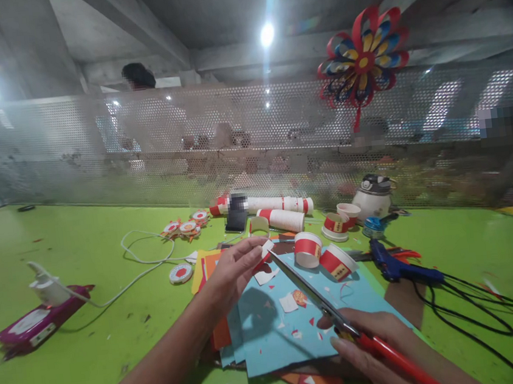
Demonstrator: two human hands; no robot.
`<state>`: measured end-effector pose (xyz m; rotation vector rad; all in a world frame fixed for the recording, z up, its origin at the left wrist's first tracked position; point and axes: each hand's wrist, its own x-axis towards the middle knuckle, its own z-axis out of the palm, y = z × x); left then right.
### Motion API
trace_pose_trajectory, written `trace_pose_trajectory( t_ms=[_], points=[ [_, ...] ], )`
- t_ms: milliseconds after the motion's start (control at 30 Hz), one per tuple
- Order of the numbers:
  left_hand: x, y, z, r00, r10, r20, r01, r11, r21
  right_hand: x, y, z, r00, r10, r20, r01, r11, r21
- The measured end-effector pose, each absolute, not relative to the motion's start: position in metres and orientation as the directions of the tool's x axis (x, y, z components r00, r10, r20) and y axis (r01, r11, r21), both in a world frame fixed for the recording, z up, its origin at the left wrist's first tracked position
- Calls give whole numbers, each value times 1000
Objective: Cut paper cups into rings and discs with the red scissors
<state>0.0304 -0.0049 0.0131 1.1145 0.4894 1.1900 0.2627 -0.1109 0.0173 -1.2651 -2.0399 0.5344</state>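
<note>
Over a blue sheet [270,349], the left hand [237,268] pinches a red-and-white paper piece [267,251]; the right hand [383,326] grips scissors [313,293], tips against it. From that piece, cups [307,252] crowd three o'clock, a glue gun [409,272] beyond. Cup lettering is unreadably small. At twelve, a screen [241,132] bounds the table [59,234], which stretches widest toward nine.

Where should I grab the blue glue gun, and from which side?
Probably grip the blue glue gun by its handle, coming from the right: that slim part extends rightward from the bulkier body, with the black cord trailing from its end. The right hand holds the scissors.
</note>
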Motion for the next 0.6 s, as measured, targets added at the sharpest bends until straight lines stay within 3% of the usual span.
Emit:
trace_pose_trajectory(
  t_ms=[300, 600],
  points=[
    [30, -3, 12, 343, 908, 240, -471, -55, 880, 262, -110, 17, -315, 907, 280, 573, 417, -706],
    [30, -4, 12, 359, 904, 233, -464, -44, 885, 263, -110, 17, -296, 912, 283, 630, 409, -660]
  ],
)
